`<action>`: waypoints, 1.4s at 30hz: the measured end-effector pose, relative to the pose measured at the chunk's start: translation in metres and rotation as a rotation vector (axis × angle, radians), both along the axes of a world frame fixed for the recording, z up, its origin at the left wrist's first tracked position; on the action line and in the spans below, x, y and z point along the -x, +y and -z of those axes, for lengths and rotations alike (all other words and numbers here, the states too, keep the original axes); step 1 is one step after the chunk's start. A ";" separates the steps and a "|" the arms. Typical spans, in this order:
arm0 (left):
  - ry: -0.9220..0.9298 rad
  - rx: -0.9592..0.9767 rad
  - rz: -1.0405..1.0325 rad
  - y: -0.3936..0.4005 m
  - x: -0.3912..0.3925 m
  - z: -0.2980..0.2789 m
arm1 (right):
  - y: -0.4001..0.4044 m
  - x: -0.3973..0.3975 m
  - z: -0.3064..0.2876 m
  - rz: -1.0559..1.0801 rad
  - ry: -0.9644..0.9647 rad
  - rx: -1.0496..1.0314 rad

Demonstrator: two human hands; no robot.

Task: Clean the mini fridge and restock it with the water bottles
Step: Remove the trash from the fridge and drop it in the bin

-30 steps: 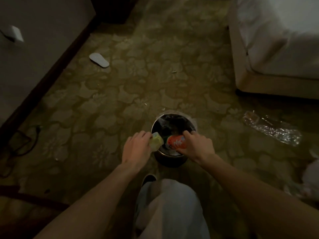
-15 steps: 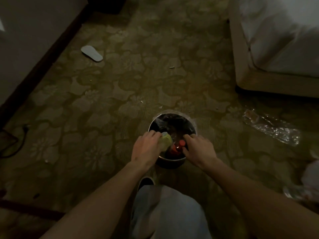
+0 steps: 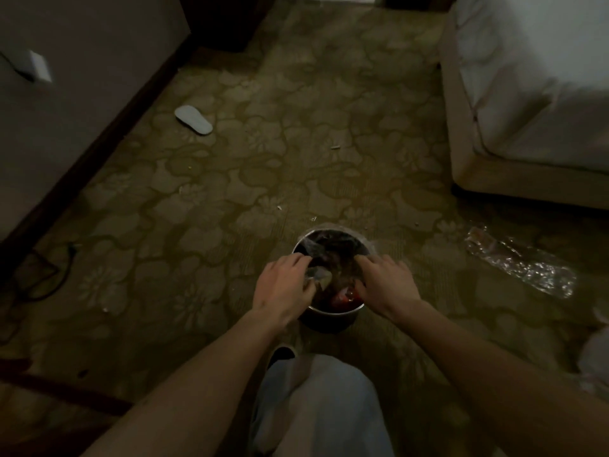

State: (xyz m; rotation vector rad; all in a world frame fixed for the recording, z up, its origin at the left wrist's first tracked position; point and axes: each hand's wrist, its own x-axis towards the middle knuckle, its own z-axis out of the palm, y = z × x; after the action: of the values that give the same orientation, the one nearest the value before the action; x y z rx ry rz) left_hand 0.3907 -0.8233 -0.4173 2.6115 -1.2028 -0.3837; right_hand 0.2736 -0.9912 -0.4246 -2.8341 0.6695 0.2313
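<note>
A small round metal bin (image 3: 329,316) with a clear liner stands on the carpet in front of my knee. Both hands reach into its mouth. My left hand (image 3: 283,285) is at the left rim, its fingers curled round a pale crumpled wrapper (image 3: 319,278). My right hand (image 3: 384,282) hangs over the right rim with its fingers spread and pointing down, holding nothing. A red can (image 3: 342,296) lies deep in the bin below the right fingertips. No mini fridge or water bottle is in view.
Crumpled clear plastic wrap (image 3: 520,268) lies on the carpet to the right. A bed (image 3: 527,94) fills the far right. A white slipper (image 3: 193,119) lies by the left wall, a dark cable (image 3: 49,275) at the left, and a white bag (image 3: 596,357) at the right edge.
The red can left my right hand and dropped into the bin. Both hands moved lower into the bin's mouth. The pale wrapper went down with my left hand.
</note>
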 end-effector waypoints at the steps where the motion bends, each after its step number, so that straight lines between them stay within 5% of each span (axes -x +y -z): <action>1: -0.019 0.003 -0.010 0.005 0.001 -0.010 | 0.005 -0.002 -0.008 -0.017 -0.013 -0.009; 13: -0.272 -0.038 -0.218 0.128 0.048 -0.142 | 0.118 0.004 -0.145 -0.244 -0.213 0.051; 28: -0.655 0.005 -0.586 0.375 0.136 -0.332 | 0.357 0.019 -0.344 -0.697 -0.584 0.025; 42: -0.859 -0.094 -0.978 0.614 0.223 -0.422 | 0.617 0.039 -0.448 -1.144 -0.844 -0.119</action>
State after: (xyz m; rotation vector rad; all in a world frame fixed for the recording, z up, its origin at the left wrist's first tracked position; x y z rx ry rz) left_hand 0.1677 -0.2092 0.0048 3.0969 0.1207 0.9387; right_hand 0.2347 -0.3744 0.0232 -2.4634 -1.0744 -0.6881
